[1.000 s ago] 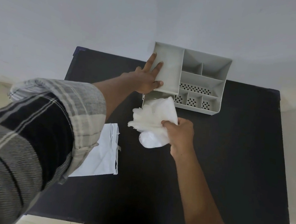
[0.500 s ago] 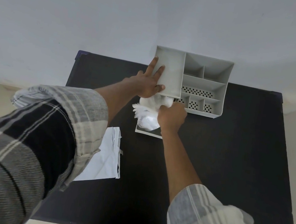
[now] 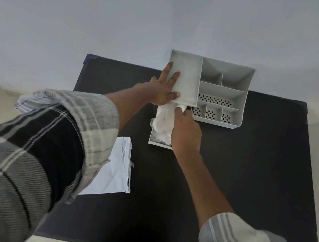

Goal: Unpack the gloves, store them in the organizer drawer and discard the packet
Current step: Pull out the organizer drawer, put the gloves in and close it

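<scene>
Right hand is down on the gloves, fingers curled over the white bundle and pressing it into the open drawer, fingertips right at the mouth of the organizer. Whether it grips them or just pushes, I can't tell from here. Left hand lies flat and spread on the organizer's left top panel, holding nothing, simply bracing the unit.

The gloves sit mostly inside the drawer, humped above its rim toward the back, where they meet the organizer's front edge. That's the risk: shut the drawer now and that hump could catch under the panel, jam, or squeeze a glove out over the side. The bundle looks soft and springy, so it may puff back up once the hand lifts.

The empty packet lies flat on the counter near the left forearm, well apart from the drawer, not yet discarded. A dragged sleeve could sweep it off.

Room is generous to the right and front: bare dark counter. The organizer stands at the far edge against the wall, so it has nowhere to slide backward.
</scene>
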